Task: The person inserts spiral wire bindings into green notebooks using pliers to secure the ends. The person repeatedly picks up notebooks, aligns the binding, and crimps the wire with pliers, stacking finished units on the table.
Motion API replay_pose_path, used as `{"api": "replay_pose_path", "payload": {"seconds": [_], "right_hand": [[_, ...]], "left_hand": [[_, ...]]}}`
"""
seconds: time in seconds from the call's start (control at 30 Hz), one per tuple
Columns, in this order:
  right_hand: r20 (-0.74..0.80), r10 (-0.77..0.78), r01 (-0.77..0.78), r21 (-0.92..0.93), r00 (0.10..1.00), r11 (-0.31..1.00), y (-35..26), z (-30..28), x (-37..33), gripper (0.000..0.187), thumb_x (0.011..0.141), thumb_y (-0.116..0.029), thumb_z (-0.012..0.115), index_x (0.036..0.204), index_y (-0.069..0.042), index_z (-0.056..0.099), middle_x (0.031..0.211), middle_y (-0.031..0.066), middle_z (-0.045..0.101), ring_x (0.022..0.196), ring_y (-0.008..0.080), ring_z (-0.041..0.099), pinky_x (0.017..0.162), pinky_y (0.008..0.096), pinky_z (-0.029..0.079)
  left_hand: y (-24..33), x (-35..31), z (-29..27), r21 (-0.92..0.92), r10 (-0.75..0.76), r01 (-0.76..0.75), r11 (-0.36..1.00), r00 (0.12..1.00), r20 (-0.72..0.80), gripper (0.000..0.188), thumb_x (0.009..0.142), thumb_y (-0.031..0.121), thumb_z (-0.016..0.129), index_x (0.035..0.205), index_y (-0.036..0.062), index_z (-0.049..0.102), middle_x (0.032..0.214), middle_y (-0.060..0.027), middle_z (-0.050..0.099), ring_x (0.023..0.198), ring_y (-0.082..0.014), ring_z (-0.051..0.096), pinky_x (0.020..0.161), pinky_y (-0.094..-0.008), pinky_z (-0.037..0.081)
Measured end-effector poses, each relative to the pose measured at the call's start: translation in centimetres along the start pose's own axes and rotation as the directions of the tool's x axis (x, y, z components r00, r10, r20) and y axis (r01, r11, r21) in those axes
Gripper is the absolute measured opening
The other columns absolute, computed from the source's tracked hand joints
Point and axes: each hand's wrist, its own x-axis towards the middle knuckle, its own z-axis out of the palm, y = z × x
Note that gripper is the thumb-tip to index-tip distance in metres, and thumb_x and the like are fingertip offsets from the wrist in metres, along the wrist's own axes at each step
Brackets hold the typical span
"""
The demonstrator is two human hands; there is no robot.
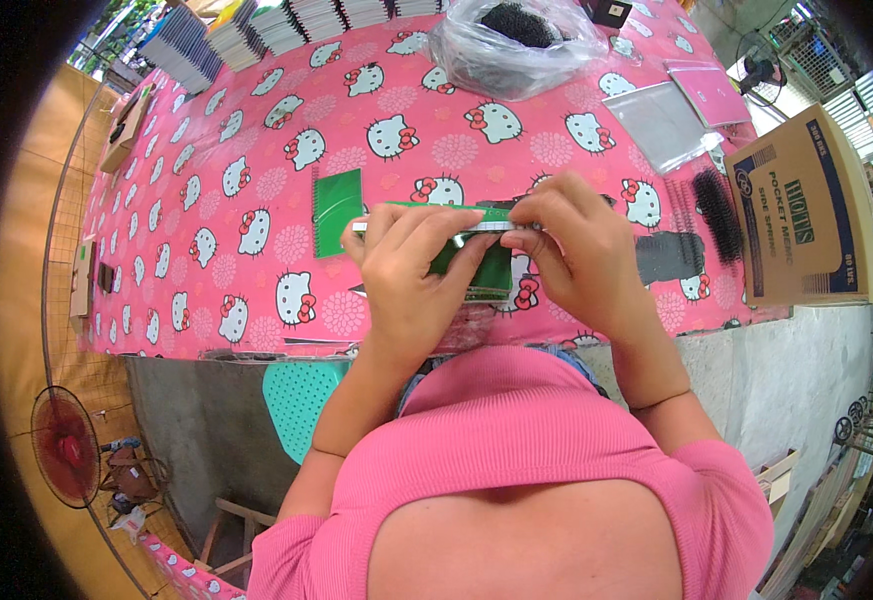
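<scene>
Left hand (411, 265) and right hand (586, 250) pinch green notebook (491, 226), frame centre.
Pink patterned tablecloth (516, 165) beneath; red fan (68, 448), lower left; cardboard box (791, 220), right.

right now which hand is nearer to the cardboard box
Right. The right hand is left of the cardboard box, apart from it; the left hand is farther left, on the far side of the right hand from it.

Held green notebook (496, 214) partly hidden by fingers (548, 208), far notebook stacks (276, 28) cut off above
</scene>
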Motion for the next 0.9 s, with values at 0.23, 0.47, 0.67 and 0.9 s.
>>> {"api": "replay_pose_path", "payload": {"seconds": [0.23,0.47,0.67,0.9], "right_hand": [[0.014,0.022,-0.023,0.036,1.0,0.999,-0.3,0.4,-0.1,0.019,0.076,-0.016,0.071,0.086,-0.006,0.058,0.081,0.0111,0.055,0.075,0.0321,0.06,0.06,0.0398,0.049],[-0.035,0.033,-0.032,0.025,0.999,0.999,-0.7,0.6,0.0,0.013,0.078,-0.006,0.07,0.082,0.0,0.06,0.075,0.0104,0.057,0.07,0.0273,0.06,0.059,0.0329,0.046],[0.01,-0.119,0.119,-0.096,0.993,0.988,-0.4,-3.0,1.3,0.01,0.076,-0.009,0.068,0.083,-0.003,0.063,0.08,0.0109,0.061,0.071,0.0318,0.061,0.06,0.0388,0.049],[0.703,0.122,0.157,-0.318,0.701,0.935,1.4,-1.7,2.9,0.031,0.078,-0.015,0.067,0.106,-0.002,0.065,0.095,0.0143,0.068,0.085,0.0334,0.066,0.075,0.0394,0.052]], "left_hand": [[-0.1,-0.1,0.0,-0.003,-0.006,0.006,1.0,1.0,0.002,0.022,0.068,0.012,0.079,0.089,0.0152,0.071,0.085,0.0019,0.067,0.085,-0.0166,0.056,0.081,-0.0368,0.029],[-0.1,0.0,0.1,-0.023,-0.014,0.014,1.0,1.0,0.002,0.022,0.067,0.012,0.079,0.088,0.0149,0.071,0.085,0.0014,0.067,0.084,-0.0168,0.057,0.082,-0.0367,0.029],[-0.1,-0.2,-0.1,-0.039,0.001,0.0,0.999,1.0,0.008,0.025,0.068,0.013,0.08,0.091,0.0149,0.071,0.084,0.0021,0.067,0.081,-0.0164,0.055,0.085,-0.0364,0.03],[0.8,0.5,0.5,-0.07,-0.052,0.057,0.996,0.997,0.065,0.038,0.068,0.017,0.08,0.105,0.0145,0.069,0.083,0.0045,0.066,0.08,-0.015,0.054,0.083,-0.0384,0.029]]}}
